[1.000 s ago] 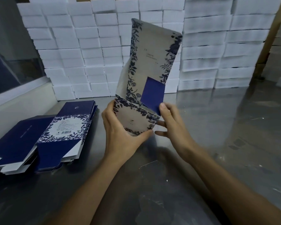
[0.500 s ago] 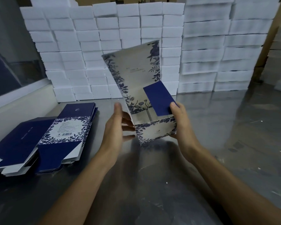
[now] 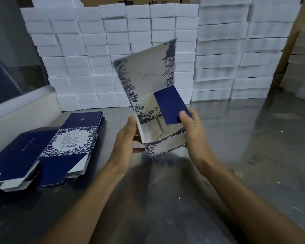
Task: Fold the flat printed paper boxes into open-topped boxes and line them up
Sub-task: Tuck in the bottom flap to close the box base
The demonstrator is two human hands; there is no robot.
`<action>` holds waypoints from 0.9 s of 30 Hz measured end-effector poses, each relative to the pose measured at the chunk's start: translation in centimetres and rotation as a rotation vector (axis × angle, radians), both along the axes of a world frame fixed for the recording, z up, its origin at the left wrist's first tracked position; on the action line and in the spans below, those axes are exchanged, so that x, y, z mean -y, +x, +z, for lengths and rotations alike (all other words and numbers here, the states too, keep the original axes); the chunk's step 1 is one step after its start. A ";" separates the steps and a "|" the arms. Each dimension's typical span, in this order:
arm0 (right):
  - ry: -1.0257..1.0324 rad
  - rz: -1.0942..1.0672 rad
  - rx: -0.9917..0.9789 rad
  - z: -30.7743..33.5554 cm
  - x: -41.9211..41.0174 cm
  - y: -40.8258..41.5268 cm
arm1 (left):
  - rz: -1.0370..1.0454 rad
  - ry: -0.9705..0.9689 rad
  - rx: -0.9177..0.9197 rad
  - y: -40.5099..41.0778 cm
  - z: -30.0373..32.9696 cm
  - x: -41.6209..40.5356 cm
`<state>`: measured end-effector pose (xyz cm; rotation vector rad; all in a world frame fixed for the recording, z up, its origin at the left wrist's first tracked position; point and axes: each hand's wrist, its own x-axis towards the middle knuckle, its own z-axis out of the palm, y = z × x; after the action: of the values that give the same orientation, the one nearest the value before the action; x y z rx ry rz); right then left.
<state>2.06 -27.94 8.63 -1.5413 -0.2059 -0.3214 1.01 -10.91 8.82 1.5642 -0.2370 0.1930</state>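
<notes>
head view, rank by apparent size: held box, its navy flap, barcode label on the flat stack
1. Held box, largest by far.
2 and 3. Navy flap and barcode label cover similar areas; not ranked, since they may sit at different distances from the camera.

A grey metal table [image 3: 165,208] with a dull shine and scuffed patches fills the view. At 9 o'clock two overlapping piles of flat boxes [image 3: 48,148], navy with floral bands, lie on it, touching each other. From 11 to 1 o'clock white foam blocks [image 3: 102,55] stand stacked in a wall on its far edge. White crumbs [image 3: 179,198] dot the surface.
</notes>
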 end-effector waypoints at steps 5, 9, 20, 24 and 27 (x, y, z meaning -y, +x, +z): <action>-0.019 0.017 -0.004 0.0 -0.3 -0.2 | 0.002 -0.168 -0.075 -0.2 0.7 -0.1; -0.021 0.065 -0.001 0.0 -0.6 -0.4 | -0.073 -0.439 -0.176 -0.2 1.2 -0.2; -0.049 0.098 0.027 0.1 -1.1 -0.7 | 0.073 -0.412 -0.055 1.3 0.4 -0.3; -0.001 0.005 0.005 -0.1 -0.7 -0.2 | 0.038 -0.370 -0.080 1.4 -0.1 -0.5; 0.055 -0.106 -0.009 -0.3 -0.2 0.3 | -0.050 -0.155 -0.027 1.2 -0.4 -0.5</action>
<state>2.32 -27.76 8.35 -1.5023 -0.1076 -0.4005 2.24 -10.43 8.41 1.4044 -0.2339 0.1480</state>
